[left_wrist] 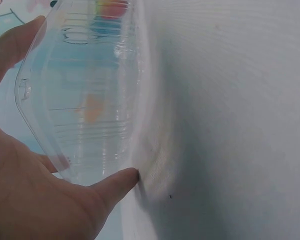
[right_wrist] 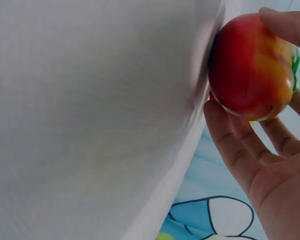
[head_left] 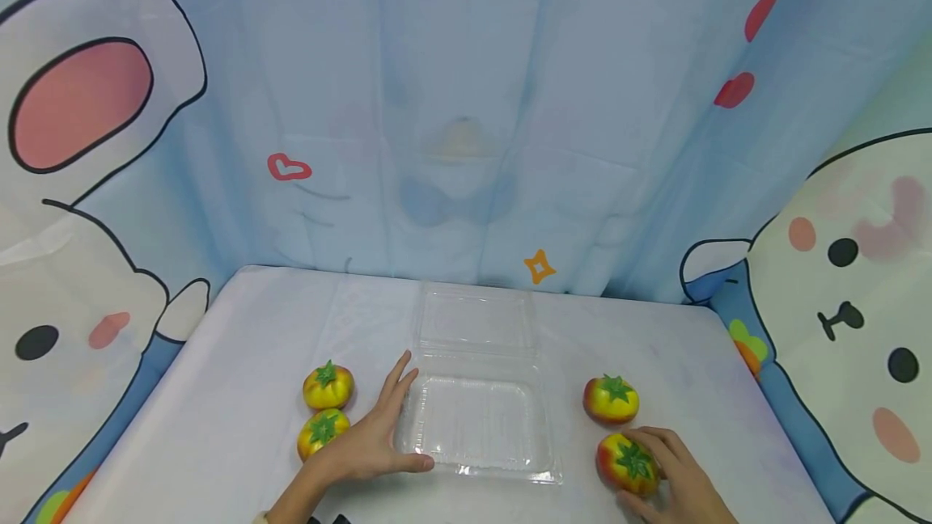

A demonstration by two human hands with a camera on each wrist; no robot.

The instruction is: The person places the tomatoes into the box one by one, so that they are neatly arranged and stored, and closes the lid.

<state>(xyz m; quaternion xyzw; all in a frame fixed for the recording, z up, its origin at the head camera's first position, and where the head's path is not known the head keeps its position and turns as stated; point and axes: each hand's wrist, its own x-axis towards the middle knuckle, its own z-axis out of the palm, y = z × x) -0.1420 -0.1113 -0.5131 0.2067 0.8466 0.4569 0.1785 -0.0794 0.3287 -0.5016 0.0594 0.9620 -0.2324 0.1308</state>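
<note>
A clear plastic clamshell box [head_left: 476, 423] lies opened out, its lid [head_left: 476, 320] folded back toward the curtain. My left hand [head_left: 379, 431] is at the box's left side, fingers stretched along the wall and thumb at the near corner. The left wrist view shows this hand [left_wrist: 45, 185] spread around the clear box [left_wrist: 85, 100]. At right, my right hand [head_left: 673, 471] holds a red-yellow tomato [head_left: 628, 463] with a green leafy top. In the right wrist view, thumb and fingers [right_wrist: 235, 145] lie on opposite sides of this tomato [right_wrist: 252, 67], which sits at the white cloth.
Another red-yellow tomato [head_left: 610, 399] sits just beyond the held one. Two yellower tomatoes [head_left: 328, 386] stand one behind the other left of my left hand. A white cloth [head_left: 247, 362] covers the table, and a blue cartoon curtain [head_left: 466, 63] hangs behind.
</note>
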